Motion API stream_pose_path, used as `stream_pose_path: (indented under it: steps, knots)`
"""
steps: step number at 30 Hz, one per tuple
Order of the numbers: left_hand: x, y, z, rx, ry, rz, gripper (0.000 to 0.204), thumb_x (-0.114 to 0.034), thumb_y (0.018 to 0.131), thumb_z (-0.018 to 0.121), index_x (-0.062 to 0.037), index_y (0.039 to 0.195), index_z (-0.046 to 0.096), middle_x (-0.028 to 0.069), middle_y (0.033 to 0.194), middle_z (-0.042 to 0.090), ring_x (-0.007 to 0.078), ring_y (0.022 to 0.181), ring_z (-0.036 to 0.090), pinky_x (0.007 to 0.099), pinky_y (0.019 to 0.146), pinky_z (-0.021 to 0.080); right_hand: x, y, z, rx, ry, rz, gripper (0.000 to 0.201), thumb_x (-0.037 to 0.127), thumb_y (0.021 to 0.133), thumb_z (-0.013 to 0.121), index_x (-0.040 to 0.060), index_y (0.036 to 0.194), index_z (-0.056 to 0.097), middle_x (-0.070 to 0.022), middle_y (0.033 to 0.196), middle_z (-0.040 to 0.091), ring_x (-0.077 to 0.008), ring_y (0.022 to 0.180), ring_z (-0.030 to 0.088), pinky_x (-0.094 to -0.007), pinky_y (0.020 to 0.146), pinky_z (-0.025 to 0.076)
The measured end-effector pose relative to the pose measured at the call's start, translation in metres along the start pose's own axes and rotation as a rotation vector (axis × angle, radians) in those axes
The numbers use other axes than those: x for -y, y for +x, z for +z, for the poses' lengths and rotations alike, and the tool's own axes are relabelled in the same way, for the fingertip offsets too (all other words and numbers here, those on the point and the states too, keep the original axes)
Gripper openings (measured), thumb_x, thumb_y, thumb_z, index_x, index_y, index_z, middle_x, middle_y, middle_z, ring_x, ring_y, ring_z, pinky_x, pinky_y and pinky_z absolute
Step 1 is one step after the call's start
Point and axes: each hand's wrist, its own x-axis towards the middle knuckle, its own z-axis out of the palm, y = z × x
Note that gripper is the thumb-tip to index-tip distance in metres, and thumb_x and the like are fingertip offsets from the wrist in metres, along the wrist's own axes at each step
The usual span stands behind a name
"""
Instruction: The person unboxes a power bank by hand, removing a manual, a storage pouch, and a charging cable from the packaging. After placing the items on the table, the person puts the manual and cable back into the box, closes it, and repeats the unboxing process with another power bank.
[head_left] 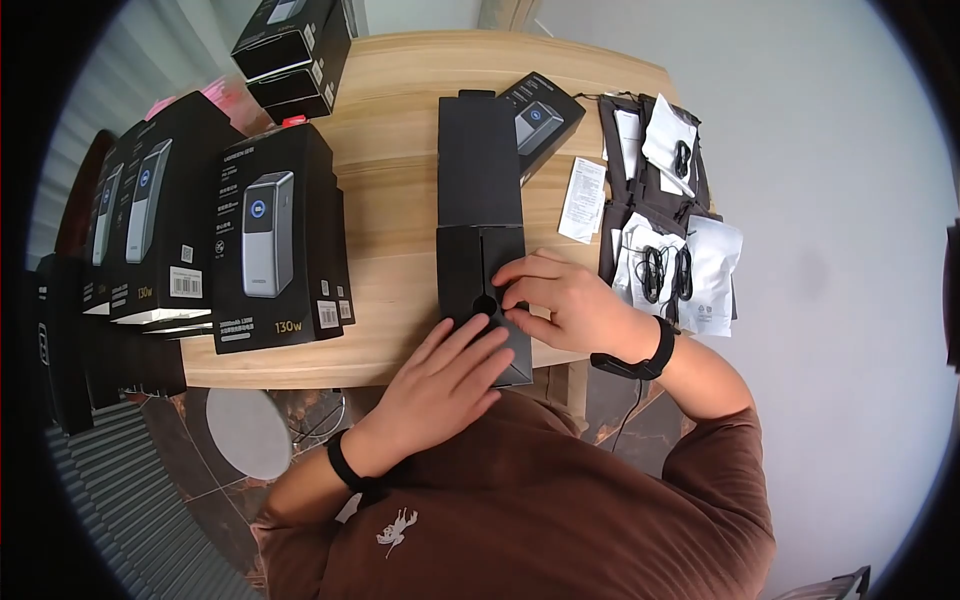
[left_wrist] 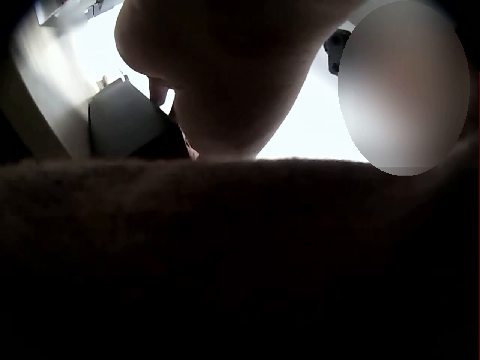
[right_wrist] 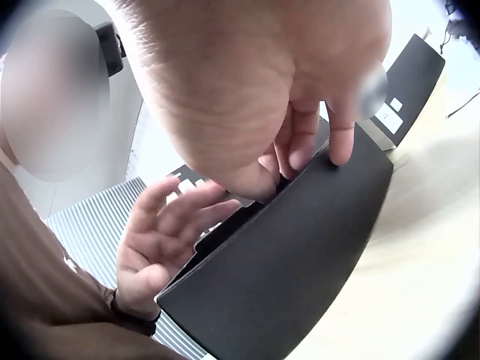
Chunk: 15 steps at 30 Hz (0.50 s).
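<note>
A long black box (head_left: 480,165) lies in front of me with its lid folded open to the far side. Its inner flaps (head_left: 461,265) have a slit between them and a round finger hole. My right hand (head_left: 570,300) bends its fingers over the right flap and pinches it beside the hole. In the right wrist view, thumb and fingers of that hand dip inside the box wall (right_wrist: 292,240) while another finger lies outside. My left hand (head_left: 445,380) rests on the near end with fingers straight. The left wrist view is mostly dark.
Printed power bank boxes (head_left: 270,240) stand at the left, with more stacked at the back (head_left: 290,60). Another printed box (head_left: 545,120) lies behind the lid. A paper leaflet (head_left: 582,200), dark pouches (head_left: 620,150) and bagged cables (head_left: 655,270) lie at the right.
</note>
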Motion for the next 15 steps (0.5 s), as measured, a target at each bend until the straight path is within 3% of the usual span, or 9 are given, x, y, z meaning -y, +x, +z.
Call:
stream_pose_path:
  steps: [3, 6, 9, 10, 13, 15]
  knots:
    - [0.003, 0.004, 0.003, 0.042, 0.171, 0.053, 0.052, -0.029, 0.091, 0.081, -0.0111, 0.137, 0.067, 0.0065, 0.156, 0.057, 0.0274, 0.150, 0.049, 0.0508, 0.123, 0.040, -0.008, 0.000, -0.008, 0.021, 0.099, 0.004, 0.005, 0.003, 0.091, 0.078, 0.0039, 0.095, 0.074, -0.0099, 0.119, 0.073, -0.0252, 0.105, 0.070, -0.0366, 0.087, 0.058]
    - [0.004, -0.002, -0.003, 0.073, 0.156, 0.041, 0.056, -0.025, 0.087, 0.085, -0.0132, 0.139, 0.067, 0.0060, 0.157, 0.058, 0.0274, 0.151, 0.048, 0.0540, 0.124, 0.038, -0.024, 0.012, -0.018, -0.218, 0.163, 0.599, 0.023, 0.005, 0.097, 0.076, 0.0012, 0.119, 0.070, -0.0104, 0.119, 0.073, -0.0176, 0.111, 0.069, -0.0326, 0.091, 0.057]
    - [0.006, -0.009, -0.009, 0.113, 0.168, 0.051, 0.057, -0.025, 0.087, 0.085, -0.0134, 0.140, 0.067, 0.0051, 0.159, 0.057, 0.0267, 0.152, 0.048, 0.0539, 0.124, 0.037, -0.035, 0.037, -0.020, -0.316, 0.540, 0.681, 0.049, 0.007, 0.101, 0.074, -0.0012, 0.145, 0.053, -0.0093, 0.117, 0.073, -0.0129, 0.113, 0.067, -0.0291, 0.093, 0.056]
    - [0.005, -0.009, -0.013, 0.129, 0.170, 0.054, 0.057, -0.025, 0.087, 0.085, -0.0136, 0.140, 0.067, 0.0043, 0.159, 0.057, 0.0263, 0.152, 0.048, 0.0536, 0.125, 0.037, -0.044, 0.043, -0.018, -0.293, 0.513, 0.680, 0.068, 0.008, 0.101, 0.075, -0.0010, 0.157, 0.038, -0.0085, 0.115, 0.072, -0.0141, 0.111, 0.068, -0.0267, 0.092, 0.054]
    - [0.007, -0.013, -0.022, 0.158, 0.207, 0.068, 0.053, -0.028, 0.090, 0.082, -0.0128, 0.139, 0.069, 0.0028, 0.158, 0.058, 0.0240, 0.152, 0.048, 0.0501, 0.124, 0.038, -0.043, 0.064, -0.024, -0.398, 0.724, 0.707, 0.068, 0.010, 0.099, 0.077, -0.0013, 0.156, 0.041, -0.0057, 0.114, 0.072, -0.0100, 0.102, 0.067, -0.0247, 0.084, 0.053]
    - [0.007, -0.012, -0.022, 0.154, 0.195, 0.064, 0.054, -0.027, 0.089, 0.083, -0.0129, 0.139, 0.069, 0.0024, 0.158, 0.058, 0.0238, 0.152, 0.048, 0.0500, 0.125, 0.038, -0.029, 0.079, -0.040, -0.381, 0.727, 0.593, 0.064, 0.010, 0.098, 0.079, 0.0012, 0.153, 0.049, -0.0029, 0.112, 0.073, -0.0076, 0.094, 0.064, -0.0237, 0.079, 0.051]
